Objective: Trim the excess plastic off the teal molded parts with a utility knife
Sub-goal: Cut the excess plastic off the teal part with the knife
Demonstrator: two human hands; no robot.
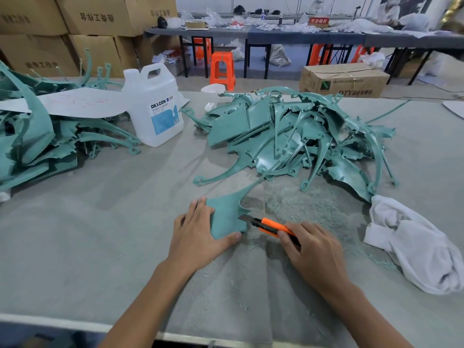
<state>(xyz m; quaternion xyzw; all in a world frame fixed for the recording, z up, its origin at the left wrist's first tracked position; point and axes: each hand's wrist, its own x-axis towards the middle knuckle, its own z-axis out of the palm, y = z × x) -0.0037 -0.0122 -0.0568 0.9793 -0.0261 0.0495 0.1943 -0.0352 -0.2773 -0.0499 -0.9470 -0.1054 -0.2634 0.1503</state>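
Trimming under way: blade at the right edge of one teal part.

The teal part [226,218] lies on the grey table [100,222] at the near centre, its thin arm running up toward the big pile of teal parts [296,136]. The left hand [198,237] presses it down with fingers laid straight and the thumb along its near edge. The right hand [313,249] is wrapped round the orange utility knife [273,227], whose extended blade tip meets the part's jagged right rim; whether it is already biting in is hard to tell. Teal shavings [301,204] lie just beyond, with a white cloth [414,247] to the right and a plastic jug [155,106] farther back left. Next, I judge, comes a steady draw along that rim, away from the pinning thumb.
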